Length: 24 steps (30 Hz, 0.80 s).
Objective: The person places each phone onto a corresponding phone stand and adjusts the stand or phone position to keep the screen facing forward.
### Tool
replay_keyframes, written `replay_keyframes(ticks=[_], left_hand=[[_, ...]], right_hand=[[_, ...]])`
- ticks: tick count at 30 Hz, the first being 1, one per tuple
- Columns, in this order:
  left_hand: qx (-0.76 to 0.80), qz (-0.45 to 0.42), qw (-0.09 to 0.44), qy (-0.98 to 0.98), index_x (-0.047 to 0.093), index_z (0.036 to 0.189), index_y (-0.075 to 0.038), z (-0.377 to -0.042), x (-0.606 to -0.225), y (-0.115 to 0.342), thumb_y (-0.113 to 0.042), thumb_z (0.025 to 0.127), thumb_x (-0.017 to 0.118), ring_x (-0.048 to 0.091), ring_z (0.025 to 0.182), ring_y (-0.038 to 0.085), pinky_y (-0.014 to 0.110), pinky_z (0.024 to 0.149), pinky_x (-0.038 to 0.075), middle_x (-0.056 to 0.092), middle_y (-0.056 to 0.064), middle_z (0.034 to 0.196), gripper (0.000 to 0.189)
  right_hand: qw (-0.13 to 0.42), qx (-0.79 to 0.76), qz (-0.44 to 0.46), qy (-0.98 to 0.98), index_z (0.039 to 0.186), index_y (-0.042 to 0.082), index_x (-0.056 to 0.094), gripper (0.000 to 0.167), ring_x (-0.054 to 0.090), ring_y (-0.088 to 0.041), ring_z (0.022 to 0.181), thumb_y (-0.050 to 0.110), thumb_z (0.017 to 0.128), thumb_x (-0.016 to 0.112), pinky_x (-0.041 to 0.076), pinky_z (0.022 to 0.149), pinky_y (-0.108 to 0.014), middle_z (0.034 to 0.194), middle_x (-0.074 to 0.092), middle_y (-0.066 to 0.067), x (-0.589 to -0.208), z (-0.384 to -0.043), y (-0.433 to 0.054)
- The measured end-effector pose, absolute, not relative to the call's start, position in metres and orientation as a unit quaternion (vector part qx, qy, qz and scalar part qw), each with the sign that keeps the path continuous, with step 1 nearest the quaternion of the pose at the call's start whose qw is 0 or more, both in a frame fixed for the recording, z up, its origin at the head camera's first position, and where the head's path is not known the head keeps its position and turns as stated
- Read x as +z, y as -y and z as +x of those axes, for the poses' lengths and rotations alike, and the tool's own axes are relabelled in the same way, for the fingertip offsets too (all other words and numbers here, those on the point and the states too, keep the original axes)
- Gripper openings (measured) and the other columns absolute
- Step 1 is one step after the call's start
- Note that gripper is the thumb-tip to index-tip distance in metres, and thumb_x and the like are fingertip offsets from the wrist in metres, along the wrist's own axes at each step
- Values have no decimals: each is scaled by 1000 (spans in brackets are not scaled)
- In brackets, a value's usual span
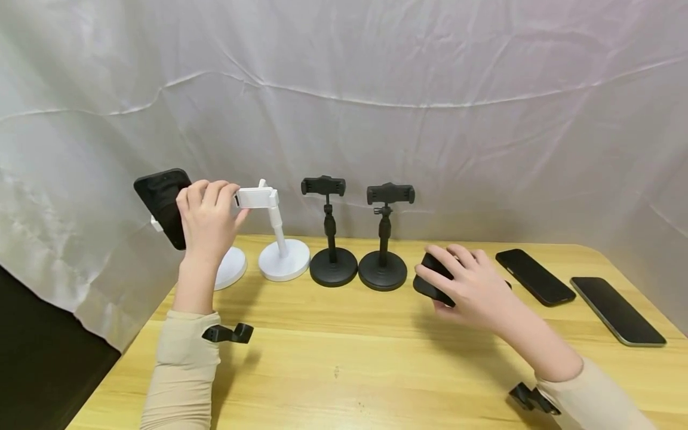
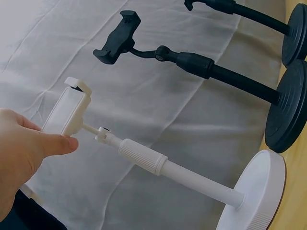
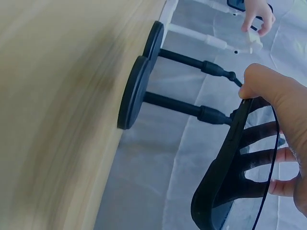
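Note:
My left hand point(image 1: 206, 220) pinches the white phone clamp point(image 1: 255, 198) at the top of a white phone stand point(image 1: 285, 263). In the left wrist view, the thumb lies along the lower edge of the clamp point(image 2: 67, 108), whose other end sticks out past the fingers. My right hand point(image 1: 475, 292) holds a black phone point(image 1: 432, 288) above the right part of the table, fingers spread over it. The right wrist view shows this phone point(image 3: 225, 158) nearly edge-on, tilted, with the fingers mirrored in its dark glossy face.
At the far left a dark phone point(image 1: 163, 203) sits on another white stand point(image 1: 231, 267), partly behind my left hand. Two black phone stands, one point(image 1: 333, 267) left of the other point(image 1: 383, 270), stand mid-table. Two more phones, a black one point(image 1: 534, 276) and a grey-edged one point(image 1: 618, 310), lie at right.

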<state>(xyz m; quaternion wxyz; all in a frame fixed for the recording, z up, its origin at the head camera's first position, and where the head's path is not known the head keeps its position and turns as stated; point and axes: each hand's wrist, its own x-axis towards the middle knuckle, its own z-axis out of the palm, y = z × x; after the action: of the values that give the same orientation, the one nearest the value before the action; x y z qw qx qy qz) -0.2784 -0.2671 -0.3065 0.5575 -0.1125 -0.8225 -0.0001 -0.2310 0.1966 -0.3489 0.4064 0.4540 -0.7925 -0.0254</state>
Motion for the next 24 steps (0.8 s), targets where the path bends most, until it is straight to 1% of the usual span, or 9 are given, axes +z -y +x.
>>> replay_keyframes(ticks=[4, 11, 18, 24], left_hand=[[-5, -113, 558, 822, 63, 110, -6, -278, -307, 268, -20, 80, 79, 46, 109, 38, 56, 94, 29, 63, 14, 110, 36], [-16, -119, 553, 824, 63, 111, -7, -279, -308, 269, -18, 81, 78, 46, 112, 38, 57, 96, 28, 62, 14, 111, 36], [-21, -119, 552, 825, 63, 111, -7, -278, -308, 269, -19, 81, 78, 46, 113, 38, 57, 96, 27, 62, 14, 111, 36], [-20, -115, 542, 832, 63, 112, -7, -277, -308, 268, -21, 82, 78, 46, 115, 37, 57, 97, 27, 62, 14, 113, 36]], right_hand=[[408, -16, 465, 786, 121, 18, 64, 63, 56, -40, 102, 32, 60, 75, 44, 67, -51, 128, 59, -17, -347, -232, -187], [408, -9, 478, 778, 121, 19, 65, 62, 56, -38, 100, 34, 62, 75, 46, 68, -49, 127, 59, -17, -348, -235, -178], [402, -8, 481, 779, 122, 20, 65, 62, 56, -38, 104, 35, 63, 75, 46, 70, -48, 129, 58, -16, -349, -236, -173], [407, -6, 488, 772, 122, 20, 65, 63, 57, -37, 104, 36, 62, 77, 47, 72, -48, 127, 59, -16, -348, -237, -168]])
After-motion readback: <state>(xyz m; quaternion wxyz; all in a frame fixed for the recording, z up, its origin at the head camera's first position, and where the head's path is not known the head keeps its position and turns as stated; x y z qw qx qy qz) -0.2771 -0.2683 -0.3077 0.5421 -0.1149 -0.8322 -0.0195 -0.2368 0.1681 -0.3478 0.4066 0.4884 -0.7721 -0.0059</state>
